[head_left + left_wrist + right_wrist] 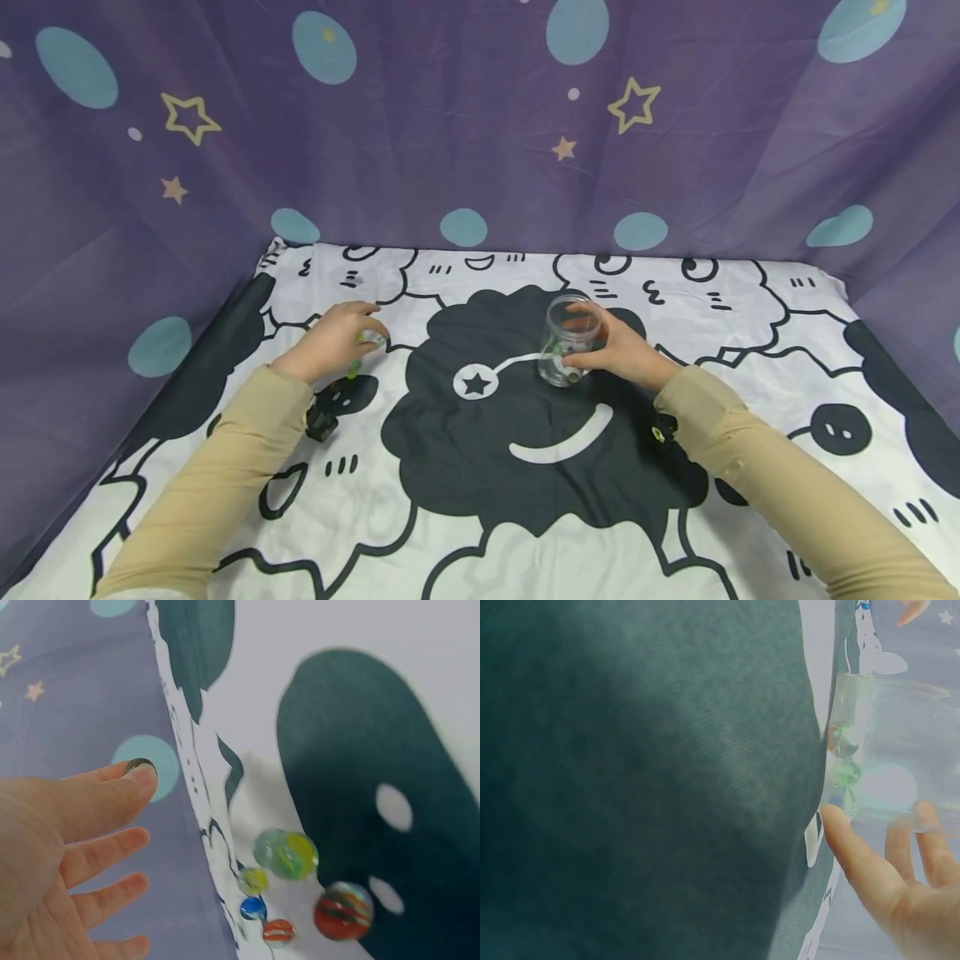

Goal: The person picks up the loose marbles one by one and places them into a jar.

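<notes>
My left hand (335, 340) is at the left of the cloth, pinching a small glass marble (140, 763) between thumb and forefinger; the thumb covers much of it. Several loose marbles lie on the cloth below it: a green-yellow marble (292, 856), a small yellow marble (253, 880), a blue marble (253, 908), an orange-striped marble (278, 933) and a larger red marble (343, 910). Right of centre, my right hand (626, 350) grips a clear, lidless jar (558, 333) from its right side. The jar stands upright on the cloth, with several marbles (846, 774) at its bottom.
A white cloth (457, 550) with black cartoon sheep covers the table. Behind it and at both sides hangs a purple curtain (465, 142) with stars and blue spots. Dark wrist straps (321, 423) show at both cuffs.
</notes>
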A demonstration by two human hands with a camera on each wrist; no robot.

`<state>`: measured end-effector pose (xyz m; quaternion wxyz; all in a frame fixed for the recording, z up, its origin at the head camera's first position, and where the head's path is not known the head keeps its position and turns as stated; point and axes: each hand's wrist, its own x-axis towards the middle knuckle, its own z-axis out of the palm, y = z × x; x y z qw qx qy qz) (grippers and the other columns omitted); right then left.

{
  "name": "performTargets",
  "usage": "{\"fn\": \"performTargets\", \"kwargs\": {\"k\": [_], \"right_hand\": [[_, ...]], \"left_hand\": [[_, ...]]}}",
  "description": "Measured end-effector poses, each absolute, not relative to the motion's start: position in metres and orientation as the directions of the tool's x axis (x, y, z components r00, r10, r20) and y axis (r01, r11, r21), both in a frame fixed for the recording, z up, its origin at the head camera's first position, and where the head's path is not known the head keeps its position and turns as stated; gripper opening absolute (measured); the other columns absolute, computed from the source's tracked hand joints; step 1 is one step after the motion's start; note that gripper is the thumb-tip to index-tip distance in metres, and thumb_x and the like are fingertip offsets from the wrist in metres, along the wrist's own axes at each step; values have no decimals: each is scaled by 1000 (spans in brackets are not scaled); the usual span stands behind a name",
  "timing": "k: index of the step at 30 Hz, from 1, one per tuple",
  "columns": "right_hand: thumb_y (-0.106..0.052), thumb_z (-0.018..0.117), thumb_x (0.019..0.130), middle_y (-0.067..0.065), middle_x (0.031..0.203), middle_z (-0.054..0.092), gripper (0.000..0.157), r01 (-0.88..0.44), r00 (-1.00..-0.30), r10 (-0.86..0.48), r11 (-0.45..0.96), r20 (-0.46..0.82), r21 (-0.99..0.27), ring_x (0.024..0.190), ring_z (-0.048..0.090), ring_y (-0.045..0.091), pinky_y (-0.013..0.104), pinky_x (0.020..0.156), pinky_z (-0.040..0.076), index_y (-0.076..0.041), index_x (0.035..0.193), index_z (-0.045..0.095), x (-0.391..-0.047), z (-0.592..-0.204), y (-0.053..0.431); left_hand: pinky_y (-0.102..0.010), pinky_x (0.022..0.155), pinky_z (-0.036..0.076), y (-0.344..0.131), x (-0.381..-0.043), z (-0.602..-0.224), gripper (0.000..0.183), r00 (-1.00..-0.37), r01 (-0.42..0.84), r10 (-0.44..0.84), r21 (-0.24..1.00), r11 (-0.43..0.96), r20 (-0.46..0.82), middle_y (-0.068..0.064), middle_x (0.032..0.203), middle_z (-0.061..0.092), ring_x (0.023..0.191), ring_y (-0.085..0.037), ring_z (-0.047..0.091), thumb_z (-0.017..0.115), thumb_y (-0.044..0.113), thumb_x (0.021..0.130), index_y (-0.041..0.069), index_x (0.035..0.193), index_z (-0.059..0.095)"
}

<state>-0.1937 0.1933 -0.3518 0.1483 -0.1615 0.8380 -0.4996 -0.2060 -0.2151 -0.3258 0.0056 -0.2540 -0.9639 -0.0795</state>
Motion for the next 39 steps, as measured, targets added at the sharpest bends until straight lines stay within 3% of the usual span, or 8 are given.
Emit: {"fn": "performTargets", "kwargs": {"k": [18, 30, 39], "right_hand": [[-21, 77, 80, 12, 141, 45, 78, -130, -906, -416, 450, -79, -884, 102, 50, 31, 36, 71, 50, -15, 144, 31, -194, -353, 194], [-19, 76, 81, 13, 141, 45, 78, -128, -904, -420, 438, -77, -890, 106, 52, 33, 35, 72, 51, -15, 144, 31, -193, -351, 193], [-20, 76, 81, 13, 142, 44, 77, -125, -904, -420, 440, -81, -889, 106, 51, 32, 35, 72, 50, -16, 144, 32, -193, -351, 193]], "left_hand": [[-67, 108, 24, -187, -185, -312, 19, -844, 536, 525, 158, 829, 107, -23, 136, 50, 130, -44, 39, 74, 8, 81, 8, 99, 73], [-55, 109, 32, -168, -180, -308, 18, -795, 606, 582, 170, 777, 171, -21, 134, 52, 129, -43, 41, 75, 13, 81, 8, 98, 74], [-54, 108, 33, -152, -178, -308, 17, -759, 649, 617, 170, 742, 206, -20, 132, 54, 126, -39, 45, 76, 13, 80, 9, 96, 74]]}}
